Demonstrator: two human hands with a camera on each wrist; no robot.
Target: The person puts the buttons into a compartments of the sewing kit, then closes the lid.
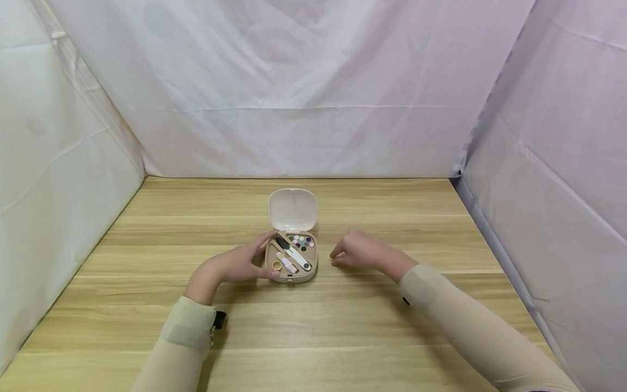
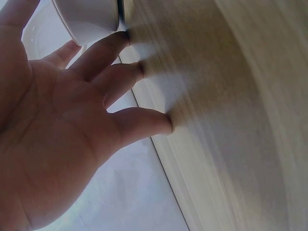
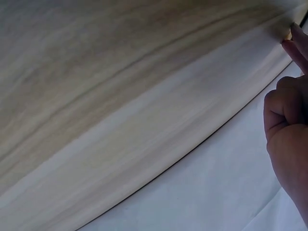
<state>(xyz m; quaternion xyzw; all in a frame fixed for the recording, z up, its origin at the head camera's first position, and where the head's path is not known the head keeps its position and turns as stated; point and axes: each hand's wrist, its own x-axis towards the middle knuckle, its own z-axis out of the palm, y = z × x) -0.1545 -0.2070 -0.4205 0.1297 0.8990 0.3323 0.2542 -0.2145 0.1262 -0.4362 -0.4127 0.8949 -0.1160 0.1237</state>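
A small cream case (image 1: pixel 306 278) stands on the table with its lid (image 1: pixel 293 211) raised at the back. Its compartments hold a gold ring (image 1: pixel 276 265), a pink-and-white patterned strip (image 1: pixel 287 263), a long black-and-white tool (image 1: pixel 296 254) and several small coloured buttons (image 1: pixel 302 240). My left hand (image 1: pixel 241 262) spans the case's left side, thumb at the front corner and forefinger at the back. In the left wrist view its other fingers (image 2: pixel 120 79) spread out, nearly straight. Right of the case, my right hand (image 1: pixel 360 250) pinches a tiny gold-coloured piece (image 1: pixel 331 258) low over the table, mostly hidden by the fingertips.
The wood-grain table (image 1: pixel 294 337) runs out to white cloth at the back (image 1: pixel 303 120) and on both sides. A band (image 1: pixel 188 324) with a dark part wraps the left sleeve; a similar one (image 1: pixel 418 286) is on the right.
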